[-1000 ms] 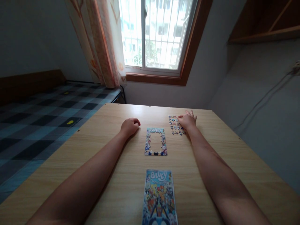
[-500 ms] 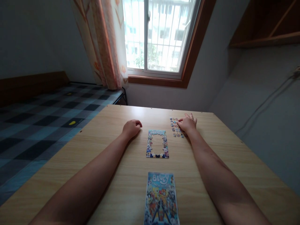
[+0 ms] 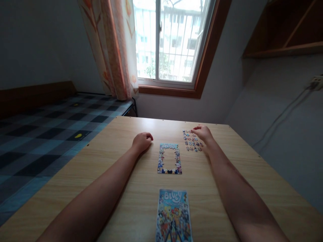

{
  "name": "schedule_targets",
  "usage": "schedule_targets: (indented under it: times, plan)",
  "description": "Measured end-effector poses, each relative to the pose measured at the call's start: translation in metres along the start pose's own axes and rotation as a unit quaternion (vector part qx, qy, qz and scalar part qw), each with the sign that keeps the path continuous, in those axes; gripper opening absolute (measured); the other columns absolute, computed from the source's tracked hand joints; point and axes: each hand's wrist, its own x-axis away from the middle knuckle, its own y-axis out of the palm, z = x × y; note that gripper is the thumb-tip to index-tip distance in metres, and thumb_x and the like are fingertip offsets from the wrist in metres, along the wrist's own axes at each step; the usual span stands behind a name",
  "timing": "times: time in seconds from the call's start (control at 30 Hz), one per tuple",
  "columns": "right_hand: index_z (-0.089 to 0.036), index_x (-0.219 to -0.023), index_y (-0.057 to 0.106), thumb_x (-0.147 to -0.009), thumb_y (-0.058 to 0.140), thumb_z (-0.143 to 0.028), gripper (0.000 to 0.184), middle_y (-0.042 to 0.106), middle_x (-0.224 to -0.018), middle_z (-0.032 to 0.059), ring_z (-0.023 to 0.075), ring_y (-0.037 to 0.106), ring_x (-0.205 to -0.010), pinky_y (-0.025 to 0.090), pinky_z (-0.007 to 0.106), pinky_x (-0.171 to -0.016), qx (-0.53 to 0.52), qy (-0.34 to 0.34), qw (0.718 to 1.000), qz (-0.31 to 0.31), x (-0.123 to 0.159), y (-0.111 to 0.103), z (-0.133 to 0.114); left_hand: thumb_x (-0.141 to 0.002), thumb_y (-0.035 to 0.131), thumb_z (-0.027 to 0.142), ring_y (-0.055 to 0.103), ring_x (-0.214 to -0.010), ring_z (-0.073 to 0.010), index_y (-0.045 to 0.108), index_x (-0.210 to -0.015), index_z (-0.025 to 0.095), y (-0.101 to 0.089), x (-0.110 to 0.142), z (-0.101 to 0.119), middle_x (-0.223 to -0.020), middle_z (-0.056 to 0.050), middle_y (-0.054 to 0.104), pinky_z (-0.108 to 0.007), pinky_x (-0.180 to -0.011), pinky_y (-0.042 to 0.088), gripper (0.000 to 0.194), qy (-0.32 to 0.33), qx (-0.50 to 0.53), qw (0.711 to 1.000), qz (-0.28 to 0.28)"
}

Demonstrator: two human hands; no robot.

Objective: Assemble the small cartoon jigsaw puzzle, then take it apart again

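My right hand [image 3: 203, 132] is at the far edge of a group of loose jigsaw pieces [image 3: 193, 143] laid out in rows. Its thumb and fingertips are pinched together on a small puzzle piece in the top row, partly hidden by the fingers. My left hand [image 3: 142, 141] rests on the table with its fingers curled in and nothing visible in them. Between the hands lies the puzzle's assembled border [image 3: 178, 163], a rectangle with bare wood in its middle. Closer to me is a colourful picture sheet [image 3: 174, 215] with "BLUEY" across its top.
The wooden table [image 3: 136, 208] reaches toward a barred window [image 3: 176, 43] with a patterned curtain [image 3: 111, 50] beside it. A bed with a checked cover [image 3: 55, 134] stands on the left. A wooden shelf [image 3: 282, 52] and a cable [image 3: 285, 116] are on the right wall.
My right hand has shifted to the far side of the loose pieces, its spread fingers drawing together and uncovering more pieces. My left hand stays in place. The view has tilted slightly up.
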Motion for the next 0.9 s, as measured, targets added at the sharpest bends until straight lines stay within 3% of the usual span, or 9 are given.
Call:
schedule_targets:
  times: [0.1,0.17,0.27,0.4,0.5,0.63,0.9]
  plan:
    - [-0.015,-0.093,0.072,-0.081,0.068,-0.042,0.029,0.074,-0.11,0.0141,0.0233,0.069,-0.101,0.053,0.035,-0.089,-0.126,0.001,0.992,0.012,-0.008,-0.019,-0.008,-0.076,0.052,0.018,0.067,-0.083,-0.0213,0.077,-0.076,0.024,0.001,-0.001,-0.001,-0.087,-0.003,0.076,-0.03,-0.076,0.049,0.026,0.003,0.0,1.0,0.002]
    - [-0.015,-0.093,0.068,-0.08,0.07,-0.043,0.031,0.075,-0.098,0.0124,0.0213,0.071,-0.088,0.055,0.031,-0.077,-0.239,0.0,0.971,0.006,-0.008,-0.029,-0.02,-0.076,0.052,0.018,0.067,-0.083,-0.0215,0.077,-0.076,0.024,0.001,-0.001,-0.001,-0.087,-0.003,0.076,-0.03,-0.076,0.049,0.026,0.004,0.0,1.0,0.003]
    - [-0.015,-0.094,0.065,-0.078,0.073,-0.042,0.032,0.075,-0.091,0.0105,0.0175,0.07,-0.073,0.053,0.027,-0.063,-0.326,-0.001,0.944,-0.056,0.0,-0.034,-0.044,-0.076,0.052,0.017,0.067,-0.083,-0.0212,0.077,-0.075,0.024,0.0,0.0,-0.001,-0.085,-0.002,0.076,-0.03,-0.075,0.049,0.025,0.004,0.001,1.0,0.003]
    - [-0.013,-0.093,0.072,-0.078,0.074,-0.031,0.023,0.074,-0.082,0.0085,0.0126,0.065,-0.061,0.047,0.022,-0.053,-0.278,-0.045,0.936,-0.212,0.02,-0.022,-0.074,-0.075,0.053,0.015,0.066,-0.081,-0.0198,0.076,-0.077,0.024,0.001,0.001,0.0,-0.085,-0.002,0.075,-0.029,-0.076,0.05,0.024,0.028,0.018,0.999,0.015]
    - [-0.013,-0.089,0.077,-0.078,0.073,-0.024,0.016,0.074,-0.076,0.0065,0.0115,0.062,-0.061,0.044,0.021,-0.052,-0.201,-0.078,0.931,-0.295,0.036,-0.006,-0.092,-0.079,0.056,0.019,0.065,-0.086,-0.0211,0.076,-0.086,0.022,0.004,0.003,0.001,-0.088,-0.003,0.074,-0.033,-0.084,0.051,0.021,0.094,0.039,0.994,0.027]
    - [-0.014,-0.092,0.08,-0.079,0.071,-0.02,0.016,0.075,-0.075,0.0044,0.0099,0.058,-0.058,0.044,0.02,-0.051,-0.152,-0.105,0.92,-0.344,0.049,0.016,-0.104,-0.084,0.061,0.031,0.062,-0.101,-0.0255,0.075,-0.102,0.022,0.008,0.006,0.003,-0.102,-0.006,0.073,-0.041,-0.097,0.047,0.024,0.172,0.04,0.984,0.03]
    - [-0.013,-0.093,0.076,-0.077,0.067,-0.009,0.019,0.066,-0.06,-0.0006,0.0111,0.06,-0.053,0.051,0.021,-0.051,-0.211,-0.063,0.879,-0.423,0.063,0.037,-0.115,-0.086,0.065,0.047,0.056,-0.122,-0.0287,0.067,-0.125,0.026,0.01,0.013,0.012,-0.128,-0.008,0.067,-0.044,-0.105,0.043,0.044,0.192,-0.01,0.981,-0.019]
